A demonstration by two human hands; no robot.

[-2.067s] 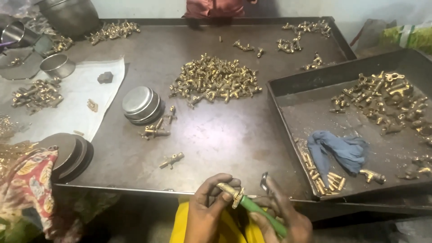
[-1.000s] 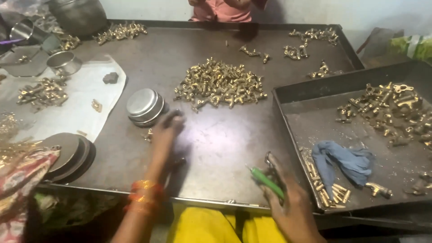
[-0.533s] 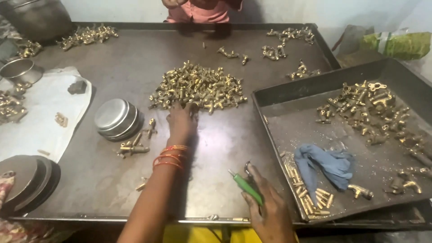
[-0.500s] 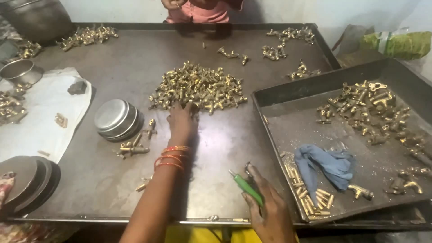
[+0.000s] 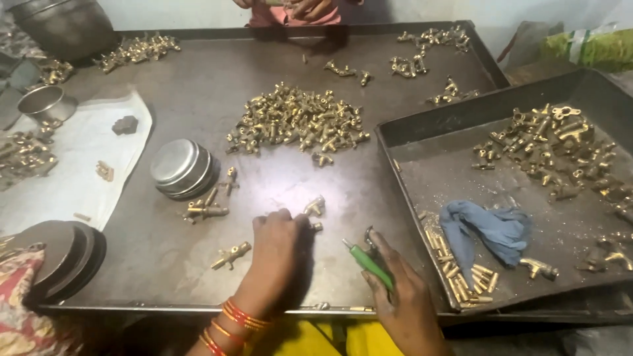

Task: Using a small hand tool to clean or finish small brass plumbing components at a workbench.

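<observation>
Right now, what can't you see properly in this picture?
- Left hand, head view: its fingers cover whatever brass part they may hold.
- Green-handled tool: the right hand hides its rear end.
- Person across the tray: cut off by the top edge.
- Brass pile: parts too small to tell apart.

Bare left hand [image 5: 277, 247], stack of red and gold bangles [image 5: 234, 323] at wrist, lower centre of frame. Bare right hand [image 5: 405, 300], no jewellery. Yellow garment [image 5: 316, 337] along bottom edge.
</observation>
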